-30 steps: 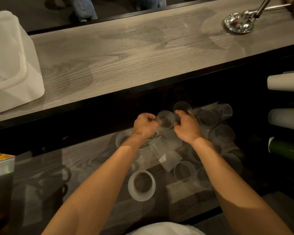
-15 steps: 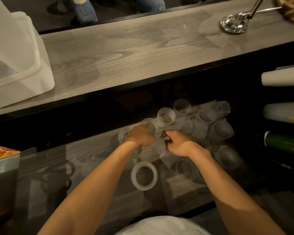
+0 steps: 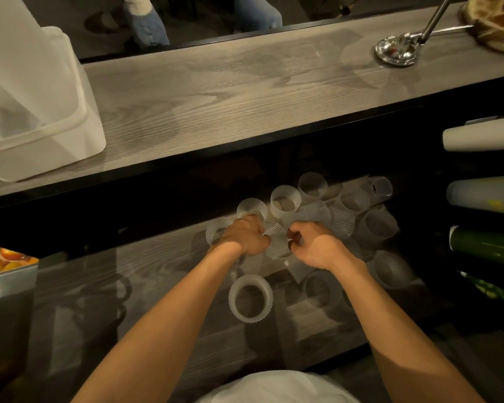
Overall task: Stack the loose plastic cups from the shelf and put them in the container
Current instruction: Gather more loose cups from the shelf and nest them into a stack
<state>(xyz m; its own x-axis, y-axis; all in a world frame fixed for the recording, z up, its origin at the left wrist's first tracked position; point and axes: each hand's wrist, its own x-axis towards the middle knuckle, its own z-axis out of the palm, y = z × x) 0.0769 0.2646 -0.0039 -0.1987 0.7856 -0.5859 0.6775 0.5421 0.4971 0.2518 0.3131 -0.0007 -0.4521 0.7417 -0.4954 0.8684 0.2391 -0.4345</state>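
Nesting stage, as I read it: left hand (image 3: 246, 238) and right hand (image 3: 317, 248), fingers curled, grip a tipped ribbed cup (image 3: 276, 246) between them, just beyond the upright front cup (image 3: 250, 315). The white container (image 3: 41, 135) stands far beyond-left of it, on the counter (image 3: 245, 97). A second ago both hands worked farther behind that cup.

Cups (image 3: 285, 200) on shelf (image 3: 114, 271) below counter (image 3: 245, 91), container (image 3: 41, 132) on counter at left, rolls (image 3: 483, 135) at right
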